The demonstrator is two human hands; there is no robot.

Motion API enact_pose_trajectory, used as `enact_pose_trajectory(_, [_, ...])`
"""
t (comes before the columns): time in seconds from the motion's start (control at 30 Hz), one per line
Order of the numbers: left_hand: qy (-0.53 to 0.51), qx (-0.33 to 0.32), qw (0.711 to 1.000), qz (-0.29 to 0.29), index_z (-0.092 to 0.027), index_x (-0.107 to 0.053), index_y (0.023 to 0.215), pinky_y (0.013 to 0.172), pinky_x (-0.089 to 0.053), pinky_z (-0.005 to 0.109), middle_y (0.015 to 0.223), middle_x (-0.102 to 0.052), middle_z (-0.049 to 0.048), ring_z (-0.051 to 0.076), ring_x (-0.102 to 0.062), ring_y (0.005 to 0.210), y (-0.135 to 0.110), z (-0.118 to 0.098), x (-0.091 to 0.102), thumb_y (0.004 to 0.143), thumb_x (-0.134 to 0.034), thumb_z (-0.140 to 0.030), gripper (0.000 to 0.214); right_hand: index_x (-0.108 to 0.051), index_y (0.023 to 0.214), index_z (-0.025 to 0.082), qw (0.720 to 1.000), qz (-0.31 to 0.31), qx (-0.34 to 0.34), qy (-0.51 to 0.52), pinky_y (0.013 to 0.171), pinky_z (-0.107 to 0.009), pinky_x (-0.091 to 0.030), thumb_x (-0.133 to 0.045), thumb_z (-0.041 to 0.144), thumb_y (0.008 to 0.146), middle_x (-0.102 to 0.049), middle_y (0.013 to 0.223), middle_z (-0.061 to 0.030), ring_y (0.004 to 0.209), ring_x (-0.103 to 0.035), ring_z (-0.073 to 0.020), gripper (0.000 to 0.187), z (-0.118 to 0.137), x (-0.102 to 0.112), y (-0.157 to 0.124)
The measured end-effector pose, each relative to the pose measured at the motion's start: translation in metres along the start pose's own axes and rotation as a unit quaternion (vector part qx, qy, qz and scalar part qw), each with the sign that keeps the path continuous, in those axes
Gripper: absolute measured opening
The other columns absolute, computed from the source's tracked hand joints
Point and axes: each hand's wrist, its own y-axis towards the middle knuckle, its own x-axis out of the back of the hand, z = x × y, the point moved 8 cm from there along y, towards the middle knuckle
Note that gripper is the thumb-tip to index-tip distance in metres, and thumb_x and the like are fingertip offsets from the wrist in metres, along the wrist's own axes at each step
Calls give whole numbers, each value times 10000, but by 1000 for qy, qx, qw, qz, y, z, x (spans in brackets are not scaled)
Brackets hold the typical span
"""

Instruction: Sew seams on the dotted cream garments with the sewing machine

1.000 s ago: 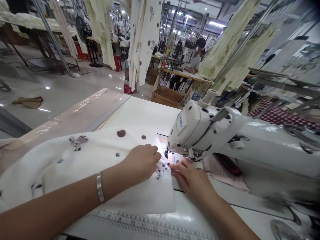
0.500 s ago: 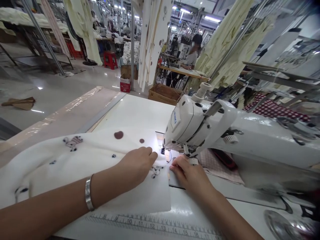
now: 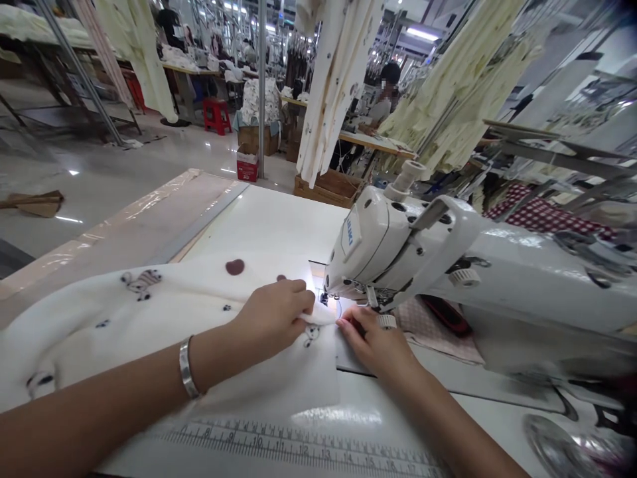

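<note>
White fleecy fabric with brown spots and small animal prints lies across the machine table. My left hand, with a silver bangle at the wrist, pinches up a fold of it just left of the needle. At the fabric's right edge, the thumb and fingers of my right hand are closed together on the cloth's edge. Both hands are close to the presser foot of a white sewing machine, whose lamp lights the spot. My left fingertips are partly hidden in the fold.
A printed ruler scale runs along the table's front. Pink checked cloth and a dark red-edged object lie under the machine arm. Printed fabric strips hang ahead. Beyond are a cardboard box, a red stool and a seated co-worker.
My left hand has lifted a fold of the fabric near the needle. My right fingers have moved slightly left and now meet the cloth's edge. The view has shifted a little.
</note>
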Motion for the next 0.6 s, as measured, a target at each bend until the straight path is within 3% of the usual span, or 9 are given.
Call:
enact_pose_trajectory(0.1, [53,-143,985,-76,-159,-586,728,550,-347,283,723,-566,29,160,-484,646,-8,-20,2,853,-545,-218,144,-614,780,232,1000,2,-8,6,619,-273,-356,-457,329,874,-668,790,9,676,-588,-153,207,-1,-1,1])
enact_pose_trajectory(0.2, [79,-237,966,-69,-160,-609,806,543,-345,292,685,-553,24,160,-454,619,-18,-34,-6,912,-514,-329,221,-621,798,233,1000,3,-15,1,609,-271,-354,-459,327,874,-677,800,7,663,-590,-151,202,-3,-2,2])
enact_pose_trajectory(0.37, [76,-240,968,15,-175,-608,1023,606,-407,322,793,-570,51,190,-476,693,-23,-34,-13,893,-535,-304,197,-633,780,235,1000,-2,-19,-15,656,-285,-380,-481,339,872,-684,763,5,657,-595,-164,206,-7,-2,5])
enact_pose_trajectory(0.5, [39,-195,979,49,-276,-537,1209,849,-438,431,1184,-538,112,260,-508,1017,-26,-22,-7,893,-545,-326,320,-652,763,232,999,-14,-19,-29,777,-327,-405,-492,285,862,-699,769,-18,782,-628,-212,195,-11,-1,14])
enact_pose_trajectory(0.6, [30,-197,977,75,-297,-488,1263,988,-351,502,1384,-427,104,305,-371,1264,-28,-13,-11,921,-493,-373,350,-667,783,231,999,-17,-7,-38,854,-363,-413,-477,272,865,-718,870,-37,882,-637,-241,211,-13,-6,25])
